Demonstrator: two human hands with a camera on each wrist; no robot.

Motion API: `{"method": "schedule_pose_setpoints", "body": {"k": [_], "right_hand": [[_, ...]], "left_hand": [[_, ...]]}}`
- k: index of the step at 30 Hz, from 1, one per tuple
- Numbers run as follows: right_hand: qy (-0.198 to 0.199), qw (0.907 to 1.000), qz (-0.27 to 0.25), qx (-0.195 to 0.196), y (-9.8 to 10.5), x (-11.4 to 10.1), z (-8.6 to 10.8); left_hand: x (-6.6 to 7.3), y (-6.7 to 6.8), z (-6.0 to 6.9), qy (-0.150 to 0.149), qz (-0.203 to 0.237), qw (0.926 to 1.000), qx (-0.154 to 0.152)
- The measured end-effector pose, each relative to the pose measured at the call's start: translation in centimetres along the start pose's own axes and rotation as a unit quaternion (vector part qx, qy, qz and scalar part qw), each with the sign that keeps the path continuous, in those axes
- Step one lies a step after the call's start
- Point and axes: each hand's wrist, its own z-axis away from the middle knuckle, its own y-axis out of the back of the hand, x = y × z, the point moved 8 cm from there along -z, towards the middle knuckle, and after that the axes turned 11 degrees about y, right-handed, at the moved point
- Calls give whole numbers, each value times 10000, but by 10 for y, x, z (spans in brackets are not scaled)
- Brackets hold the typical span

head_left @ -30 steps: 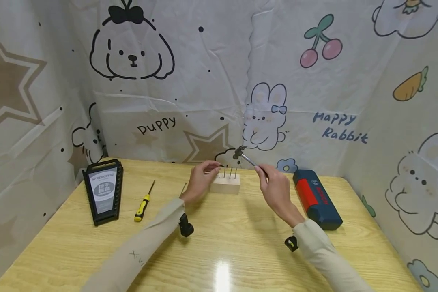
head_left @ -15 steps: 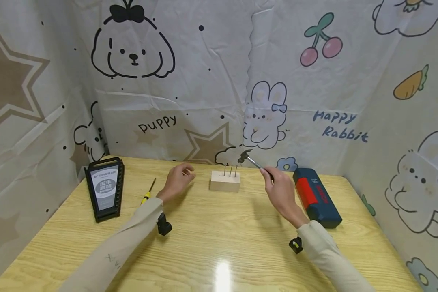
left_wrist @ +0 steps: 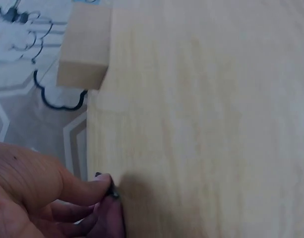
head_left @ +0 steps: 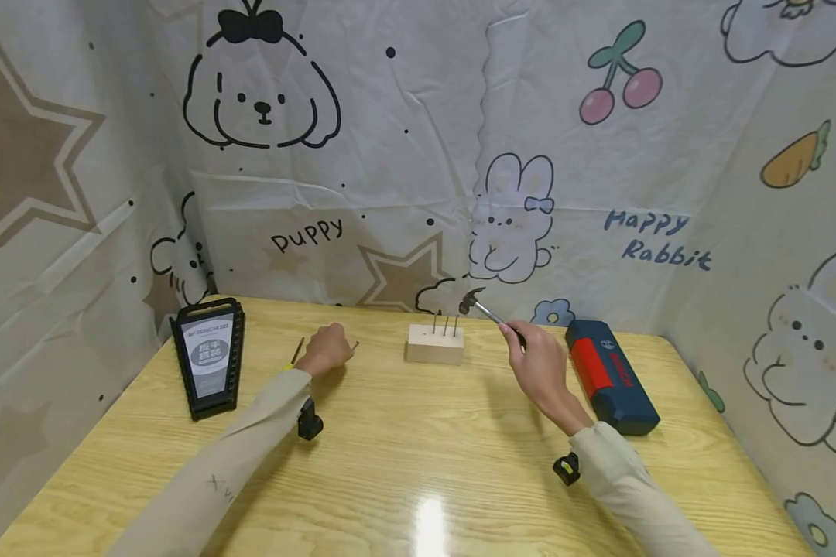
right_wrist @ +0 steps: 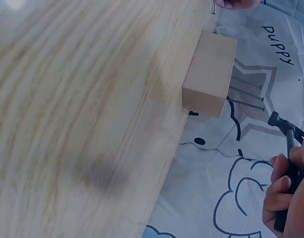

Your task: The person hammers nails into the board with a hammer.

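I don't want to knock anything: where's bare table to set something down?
Bare: the table in front of the wooden block, between the sleeves; a smaller patch between block and left hand. Crowded: left, around that hand, screwdriver and black case; right, around the right hand and blue-red case.

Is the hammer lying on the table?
No, the right hand grips the hammer by its handle and holds it up above the table.

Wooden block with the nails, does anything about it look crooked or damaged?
Nothing looks plainly wrong. The wooden block sits flat on the table, and its three nails stand roughly upright and parallel. They sit towards its right side in the head view. No split shows, though fine cracks would be too small to tell.
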Motion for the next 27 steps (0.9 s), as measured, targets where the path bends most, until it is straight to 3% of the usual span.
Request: {"method": "schedule_pose_setpoints", "body": {"k": [4, 7, 10, 12, 14, 17, 19, 22, 27], "right_hand": [[-36, 9999, -77, -77, -2, -2, -3], [-37, 9998, -82, -161, -2, -3, -4], [-46, 9999, 2, -149, 2, -1, -4], [-35, 9999, 37, -97, 3, 0, -5], [-65, 9999, 68, -92, 5, 2, -5], [-128, 9998, 1, -168, 3, 3, -4], [-175, 9995, -39, -258, 0, 2, -3], [-197, 9993, -75, -304, -3, -1, -2], [-167, 9997, -100, -169, -1, -6, -5]], "left_hand": [[-1, 6, -3, -19, 212, 9987, -458], [-2, 9, -3, 143, 685, 9946, -764], [-5, 11, -4, 435, 1369, 9855, -899], [-5, 13, -6, 446, 1711, 9805, -862], [4, 11, -9, 270, 2129, 9731, -839], [28, 12, -11, -391, 2696, 9595, -718], [45, 11, -11, -801, 3128, 9442, -658], [69, 9, -5, -1360, 3453, 9270, -538], [90, 0, 2, -1742, 3743, 9106, -205]]}}
